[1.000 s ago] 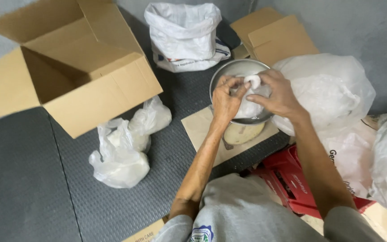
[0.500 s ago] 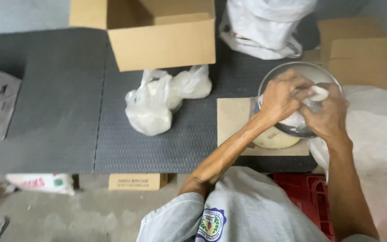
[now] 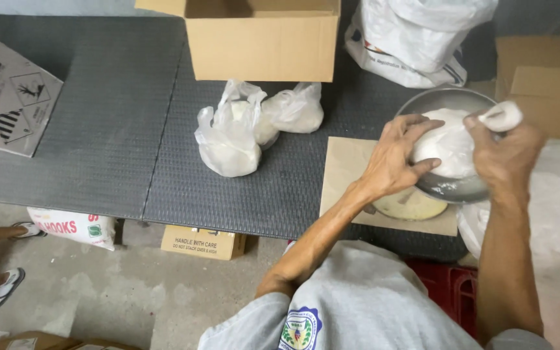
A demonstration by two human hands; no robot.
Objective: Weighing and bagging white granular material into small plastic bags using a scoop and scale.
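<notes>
A metal bowl stands on a scale on a piece of brown cardboard at the right of the dark table. In it lies a plastic bag of white powder. My left hand cups the bag's left side. My right hand pinches the twisted neck of the bag above the bowl's right rim. Two tied bags of white powder lie on the table to the left of the bowl.
An open cardboard box stands at the table's back, a large white sack beside it. Flat cardboard is at the right, a red crate below. Another person's sandalled feet are at the lower left floor.
The view has swung leftward. My right hand has lifted the bag's twisted neck to the bowl's right side, while my left hand stays on the bag.
</notes>
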